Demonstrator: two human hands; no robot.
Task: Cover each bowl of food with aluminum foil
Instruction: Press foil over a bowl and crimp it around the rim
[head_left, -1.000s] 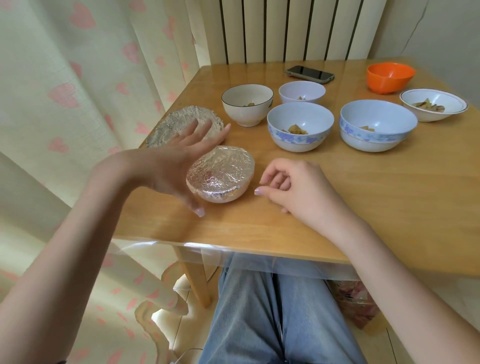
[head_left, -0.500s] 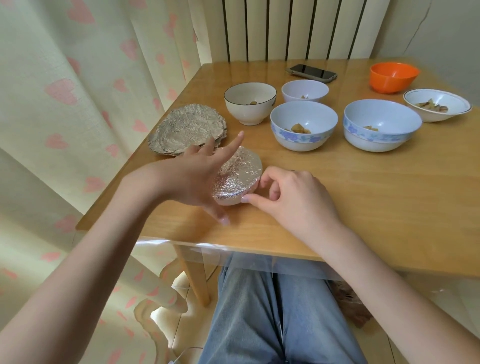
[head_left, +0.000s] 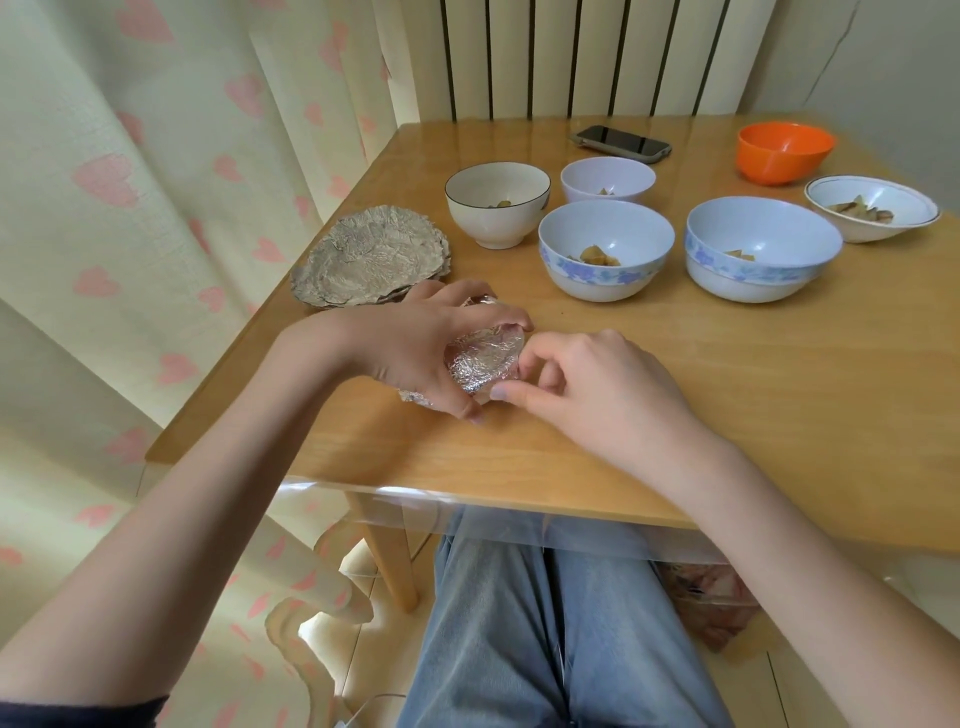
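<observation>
Step in hand, as I read it: crimping the foil down round the rim of the small foil-wrapped bowl (head_left: 480, 361), which sits on the pale wooden table (head_left: 753, 395) near its front-left edge, just in front of the stack of crumpled foil sheets (head_left: 371, 262). Left hand (head_left: 415, 353) is curled over the bowl's left side, fingers wrapped across the foil top and thumb low on the near side, clamped on it; right hand (head_left: 582, 395) has thumb and forefinger pinched together on the foil edge at the bowl's right flank. To do it well: keep the left hand as the anchor so the bowl doesn't skate on the glossy top, work the right-hand pinch round the rim in short steps, fold the skirt under the lip, don't stretch it, thin foil tears at creases. A loose foil tail shows under the left palm, that needs tucking. Six bowls look uncovered: white black-rimmed bowl (head_left: 497, 202), plain lilac bowl (head_left: 608, 179), two blue-floral-banded bowls (head_left: 605, 249) and (head_left: 761, 247), shallow white gold-rimmed dish (head_left: 872, 208), orange plastic bowl (head_left: 784, 150); five show food scraps, the orange one's contents can't be seen. Writing: none readable; the dark smartphone (head_left: 621, 140) lies screen-dark at the far edge, no logo legible, bowls carry pattern only
</observation>
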